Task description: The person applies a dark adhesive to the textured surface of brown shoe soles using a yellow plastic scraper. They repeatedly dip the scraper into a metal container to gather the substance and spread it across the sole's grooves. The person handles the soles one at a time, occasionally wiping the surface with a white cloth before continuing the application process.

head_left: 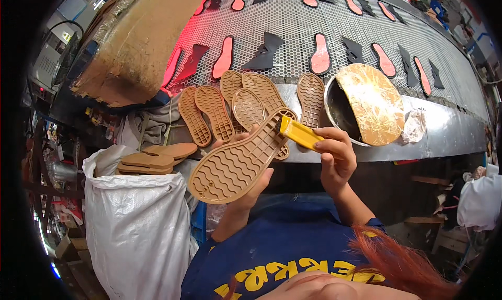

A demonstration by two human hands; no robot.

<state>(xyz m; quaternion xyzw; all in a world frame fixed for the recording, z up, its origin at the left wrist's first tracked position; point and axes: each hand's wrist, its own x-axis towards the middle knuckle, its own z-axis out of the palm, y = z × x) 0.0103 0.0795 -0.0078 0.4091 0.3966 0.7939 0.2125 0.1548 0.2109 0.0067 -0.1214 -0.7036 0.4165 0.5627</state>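
Well, a long silver metal worktop (444, 138) runs just ahead of the person's left hand (253, 193) and right hand (337, 154). A bulging white plastic sack (133, 216) stands left of the left hand; a round metal pot (327, 104), partly covered by a yellowish-brown board (374, 104), sits beyond the right. Loose tan rubber soles (212, 109) lie past the left hand, which curls from beneath around one wavy-treaded tan sole (235, 166), raised and tilted. The right hand pinches a yellow plastic-handled tool (300, 134), its dark end at that sole's narrow part.
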